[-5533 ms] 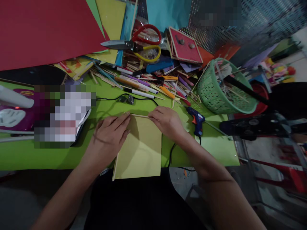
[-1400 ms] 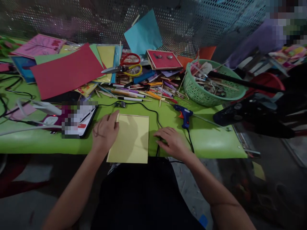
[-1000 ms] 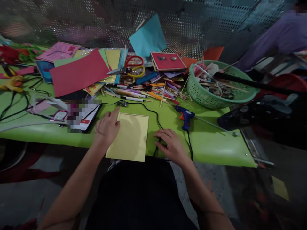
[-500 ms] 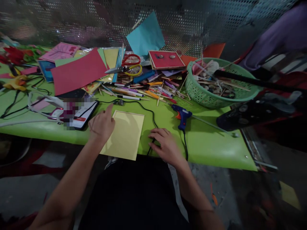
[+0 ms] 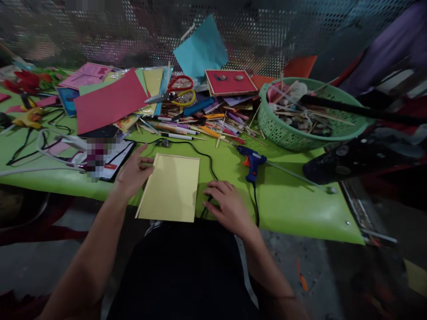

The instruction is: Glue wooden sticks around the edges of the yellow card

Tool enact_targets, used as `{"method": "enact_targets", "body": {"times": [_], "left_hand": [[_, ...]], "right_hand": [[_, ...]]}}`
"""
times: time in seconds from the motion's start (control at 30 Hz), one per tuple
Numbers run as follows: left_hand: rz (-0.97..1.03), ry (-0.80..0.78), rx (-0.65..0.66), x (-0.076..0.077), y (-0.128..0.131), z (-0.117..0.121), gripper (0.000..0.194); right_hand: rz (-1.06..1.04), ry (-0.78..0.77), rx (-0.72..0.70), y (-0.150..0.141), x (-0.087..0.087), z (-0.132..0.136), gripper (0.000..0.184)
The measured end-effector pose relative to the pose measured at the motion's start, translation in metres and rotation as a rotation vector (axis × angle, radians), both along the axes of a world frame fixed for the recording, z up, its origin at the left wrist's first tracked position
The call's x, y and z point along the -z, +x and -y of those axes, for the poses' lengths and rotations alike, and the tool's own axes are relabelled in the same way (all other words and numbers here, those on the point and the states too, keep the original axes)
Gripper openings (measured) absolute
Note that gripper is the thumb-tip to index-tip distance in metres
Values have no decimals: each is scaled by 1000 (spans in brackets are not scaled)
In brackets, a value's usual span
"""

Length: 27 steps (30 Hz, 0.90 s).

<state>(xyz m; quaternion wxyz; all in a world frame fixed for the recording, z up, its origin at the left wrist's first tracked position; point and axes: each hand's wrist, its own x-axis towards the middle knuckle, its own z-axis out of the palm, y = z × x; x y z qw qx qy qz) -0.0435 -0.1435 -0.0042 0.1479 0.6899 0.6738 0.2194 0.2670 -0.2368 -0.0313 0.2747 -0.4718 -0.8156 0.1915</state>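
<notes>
A pale yellow sheet of paper [image 5: 170,189] lies at the table's front edge, slightly overhanging it. Thin wooden sticks line its top and left edges. My left hand [image 5: 131,173] is at the sheet's left side, fingers apart, the fingertips by the stick on that edge. To the right of the sheet, my right hand [image 5: 228,206] rests on the table with loosely bent, parted fingers, over a black cable [image 5: 211,162]. A blue glue gun [image 5: 254,162] with an orange trigger lies beyond my right hand, a glue stick out of its back.
Scissors [image 5: 173,95], coloured paper [image 5: 110,100], pens and sticks are heaped along the back, beside a red framed card [image 5: 230,83]. A green basket [image 5: 290,131] of odds and ends stands at right. A phone [image 5: 118,162] and white cable [image 5: 40,171] lie at left.
My left hand has drawn back from over the sheet to its left edge, uncovering the stick there. The sheet has turned slightly. My right hand has barely moved.
</notes>
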Motion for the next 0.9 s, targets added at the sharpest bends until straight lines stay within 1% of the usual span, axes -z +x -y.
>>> {"method": "enact_targets", "body": {"times": [0.07, 0.13, 0.27, 0.4, 0.5, 0.6, 0.73, 0.8, 0.9], "left_hand": [[179, -30, -85, 1, -9, 8, 66], [335, -33, -199, 1, -18, 17, 63], [502, 22, -345, 8, -32, 28, 55], [698, 146, -497, 21, -31, 33, 59], [817, 211, -554, 25, -22, 38, 53], [876, 217, -570, 25, -15, 46, 48], [863, 222, -588, 24, -14, 57, 44], [838, 226, -590, 25, -17, 60, 44], [804, 238, -603, 26, -21, 64, 42]], "right_hand": [[-4, 3, 0, 0, 1, 0, 20], [-3, 3, 0, 0, 1, 1, 20], [-11, 3, 3, 0, 0, 1, 18], [-11, 6, 9, -1, 0, 1, 17], [0, 3, 9, 0, 0, 2, 17], [4, 1, 10, 0, 2, 2, 17], [8, 2, 16, 0, 3, 2, 18], [30, -7, 6, 0, 3, 2, 22], [98, -14, -27, -1, 1, 3, 34]]}}
